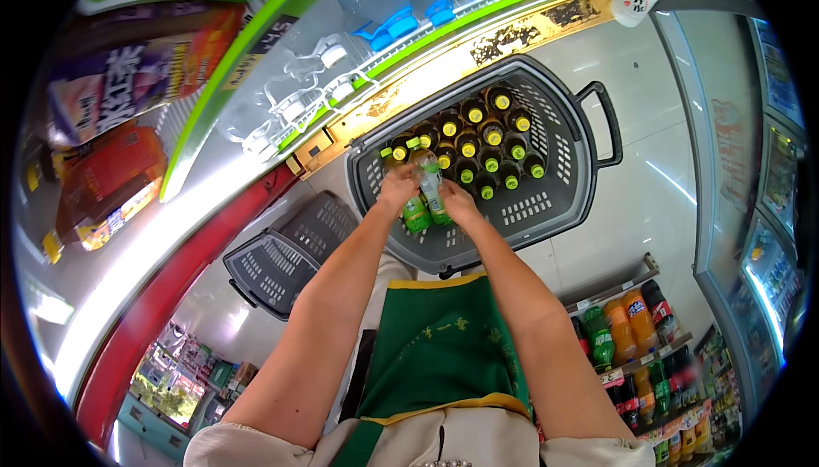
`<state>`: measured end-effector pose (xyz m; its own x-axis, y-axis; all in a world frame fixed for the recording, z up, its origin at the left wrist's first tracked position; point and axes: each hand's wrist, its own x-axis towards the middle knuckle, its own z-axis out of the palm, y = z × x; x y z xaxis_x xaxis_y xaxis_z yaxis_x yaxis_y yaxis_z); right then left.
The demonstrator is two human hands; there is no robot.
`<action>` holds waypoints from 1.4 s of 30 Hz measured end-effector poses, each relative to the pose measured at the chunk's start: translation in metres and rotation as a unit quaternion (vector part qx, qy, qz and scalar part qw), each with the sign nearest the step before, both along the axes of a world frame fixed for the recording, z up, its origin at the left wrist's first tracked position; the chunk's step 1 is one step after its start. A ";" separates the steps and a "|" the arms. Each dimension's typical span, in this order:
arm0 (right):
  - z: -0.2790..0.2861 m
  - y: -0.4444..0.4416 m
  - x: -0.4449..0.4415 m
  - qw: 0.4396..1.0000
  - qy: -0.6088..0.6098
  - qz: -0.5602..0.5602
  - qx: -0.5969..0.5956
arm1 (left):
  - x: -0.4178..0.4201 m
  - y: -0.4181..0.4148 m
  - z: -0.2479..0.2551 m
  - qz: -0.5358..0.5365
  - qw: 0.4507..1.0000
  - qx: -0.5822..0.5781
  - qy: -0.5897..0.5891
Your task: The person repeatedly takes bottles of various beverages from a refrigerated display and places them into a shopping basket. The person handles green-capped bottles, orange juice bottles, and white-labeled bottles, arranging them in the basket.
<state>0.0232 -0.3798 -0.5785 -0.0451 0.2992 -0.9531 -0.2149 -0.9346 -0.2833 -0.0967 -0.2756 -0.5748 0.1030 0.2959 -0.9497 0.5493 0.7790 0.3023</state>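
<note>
My left hand (398, 187) is wrapped across a tilted green-capped drink bottle (417, 216), hiding its middle. Its blurred fingertips reach the neighbouring green-capped bottle (432, 187), which has a pale label and a green base. My right hand (457, 202) grips that second bottle from the right side. Both bottles are over the left end of a large grey plastic shopping basket (534, 230). Several dark bottles stand upright in the basket, some with yellow caps (473, 115) and others with light green caps (491, 164).
Along the far side runs a lit shelf with a green edge (409, 70), holding large bottles with blue handles (393, 29). A smaller grey basket (291, 253) is on the floor at left. Soft drink bottles (630, 326) fill a low rack at right, near glass-door coolers (771, 211).
</note>
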 end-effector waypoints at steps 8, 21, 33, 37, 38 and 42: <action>0.046 -0.009 0.010 0.995 -0.067 0.009 0.076 | 0.015 -0.003 0.081 -0.080 0.996 0.037 -0.020; 0.260 0.041 0.044 0.968 -0.182 0.015 0.171 | 0.037 0.021 0.249 -0.140 0.979 0.100 -0.110; 0.434 0.120 0.079 0.865 -0.341 0.010 0.369 | 0.064 0.092 0.418 -0.151 0.892 0.359 -0.227; 0.488 0.161 0.079 0.819 -0.386 0.013 0.424 | 0.064 0.127 0.466 -0.146 0.823 0.491 -0.247; 0.501 0.172 0.080 0.797 -0.403 0.022 0.448 | 0.063 0.134 0.481 -0.142 0.803 0.526 -0.241; 0.531 0.218 0.073 0.769 -0.356 -0.069 0.526 | 0.062 0.162 0.533 -0.111 0.750 0.611 -0.228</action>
<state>0.0964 -0.1620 -0.0478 0.4780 0.8769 0.0509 0.2686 -0.0907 -0.9590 -0.0349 -0.1135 -0.0420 0.5102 0.8439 0.1661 0.2476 -0.3291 0.9112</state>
